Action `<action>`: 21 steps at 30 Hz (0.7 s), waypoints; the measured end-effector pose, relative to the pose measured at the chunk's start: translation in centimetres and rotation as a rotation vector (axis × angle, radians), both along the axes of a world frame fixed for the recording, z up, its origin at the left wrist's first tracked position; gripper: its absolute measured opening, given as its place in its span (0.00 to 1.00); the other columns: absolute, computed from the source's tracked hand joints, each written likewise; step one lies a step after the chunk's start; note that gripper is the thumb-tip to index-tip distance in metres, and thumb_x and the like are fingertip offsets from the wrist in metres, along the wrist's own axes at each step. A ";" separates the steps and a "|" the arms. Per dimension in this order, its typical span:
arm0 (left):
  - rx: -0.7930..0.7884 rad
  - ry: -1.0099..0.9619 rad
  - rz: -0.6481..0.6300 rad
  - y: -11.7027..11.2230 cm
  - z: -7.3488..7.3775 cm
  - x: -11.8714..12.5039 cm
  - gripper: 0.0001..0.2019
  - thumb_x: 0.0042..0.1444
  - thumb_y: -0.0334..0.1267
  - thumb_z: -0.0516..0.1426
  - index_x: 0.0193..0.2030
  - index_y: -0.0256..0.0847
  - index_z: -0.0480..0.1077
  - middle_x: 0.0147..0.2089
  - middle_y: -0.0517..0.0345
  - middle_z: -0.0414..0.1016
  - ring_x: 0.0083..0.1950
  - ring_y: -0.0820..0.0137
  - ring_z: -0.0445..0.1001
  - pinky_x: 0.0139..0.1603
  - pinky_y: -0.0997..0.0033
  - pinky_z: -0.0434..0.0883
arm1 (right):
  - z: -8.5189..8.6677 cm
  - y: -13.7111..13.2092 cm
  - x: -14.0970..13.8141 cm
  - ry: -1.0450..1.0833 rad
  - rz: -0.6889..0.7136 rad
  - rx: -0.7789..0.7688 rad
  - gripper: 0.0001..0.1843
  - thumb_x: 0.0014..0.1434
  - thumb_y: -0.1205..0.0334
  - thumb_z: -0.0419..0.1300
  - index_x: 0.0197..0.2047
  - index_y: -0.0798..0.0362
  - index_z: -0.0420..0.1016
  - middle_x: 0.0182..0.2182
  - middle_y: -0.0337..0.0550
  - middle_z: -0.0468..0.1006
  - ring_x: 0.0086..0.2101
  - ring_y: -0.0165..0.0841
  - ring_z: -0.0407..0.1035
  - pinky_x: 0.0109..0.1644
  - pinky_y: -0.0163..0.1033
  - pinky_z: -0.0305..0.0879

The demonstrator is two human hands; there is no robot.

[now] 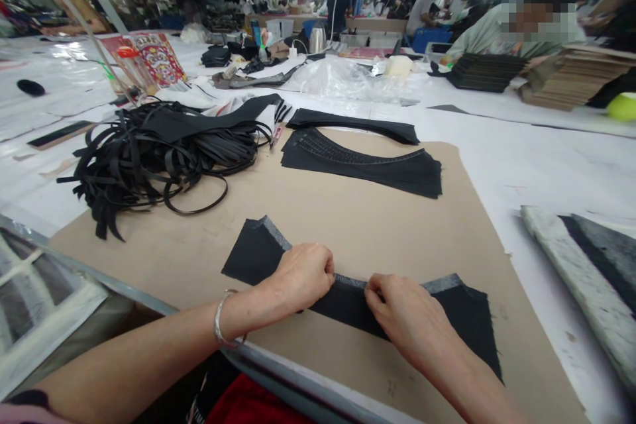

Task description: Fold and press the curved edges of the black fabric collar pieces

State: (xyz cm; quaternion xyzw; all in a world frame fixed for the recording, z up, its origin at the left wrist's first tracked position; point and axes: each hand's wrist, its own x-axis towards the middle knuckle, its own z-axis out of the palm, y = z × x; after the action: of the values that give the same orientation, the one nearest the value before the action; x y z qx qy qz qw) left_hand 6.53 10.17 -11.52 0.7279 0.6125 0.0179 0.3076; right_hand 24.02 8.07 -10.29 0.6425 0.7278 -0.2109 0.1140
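A curved black fabric piece (251,255) with a grey strip along its upper edge lies on a brown paper sheet (348,225) at the near table edge. My left hand (301,273), a silver bracelet on its wrist, rests on the piece with fingers curled and pinches the grey edge. My right hand (405,315) presses on the same piece just to the right, its fingertips pinched on that edge. The two hands almost touch.
A stack of similar black pieces (368,162) lies farther back, with a tangle of black strips (159,152) at the left. A grey board (586,271) sits at the right. Clear plastic (342,76), brown stacks (571,79) and other people fill the far side.
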 end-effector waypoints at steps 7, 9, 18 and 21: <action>0.030 0.030 -0.006 -0.5 0.0 0.3 0.06 0.50 0.32 0.54 0.32 0.43 0.73 0.32 0.57 0.78 0.35 0.66 0.75 0.32 0.72 0.64 | -0.2 0.1 -0.4 -0.010 0.026 0.043 0.14 0.59 0.66 0.49 0.28 0.52 0.74 0.28 0.48 0.79 0.32 0.40 0.75 0.27 0.37 0.48; 0.044 0.042 -0.009 -0.6 -0.2 0.3 0.05 0.51 0.32 0.54 0.34 0.43 0.70 0.33 0.57 0.77 0.35 0.66 0.75 0.31 0.72 0.63 | -0.2 0.1 -0.4 -0.018 0.022 0.043 0.13 0.58 0.67 0.50 0.28 0.53 0.74 0.28 0.47 0.79 0.32 0.40 0.75 0.28 0.37 0.49; 0.317 0.083 -0.076 -1.7 -0.1 0.2 0.07 0.54 0.32 0.58 0.40 0.42 0.65 0.41 0.56 0.72 0.45 0.63 0.71 0.43 0.65 0.64 | 0.2 0.0 0.1 -0.070 0.042 0.079 0.10 0.59 0.62 0.53 0.35 0.53 0.75 0.29 0.48 0.79 0.32 0.41 0.75 0.29 0.37 0.56; 0.495 0.026 -0.316 -2.5 -0.7 0.5 0.08 0.59 0.28 0.54 0.43 0.42 0.67 0.47 0.55 0.71 0.49 0.63 0.68 0.50 0.62 0.64 | 0.6 -0.1 0.0 -0.064 0.033 0.087 0.10 0.59 0.61 0.54 0.35 0.53 0.75 0.29 0.49 0.79 0.33 0.42 0.75 0.29 0.37 0.57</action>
State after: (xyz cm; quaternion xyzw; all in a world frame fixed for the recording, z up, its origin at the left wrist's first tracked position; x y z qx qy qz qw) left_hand 7.05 7.66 -12.18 0.8673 0.4726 0.1092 0.1117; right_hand 24.04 7.96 -9.68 0.6410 0.7429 -0.1567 0.1126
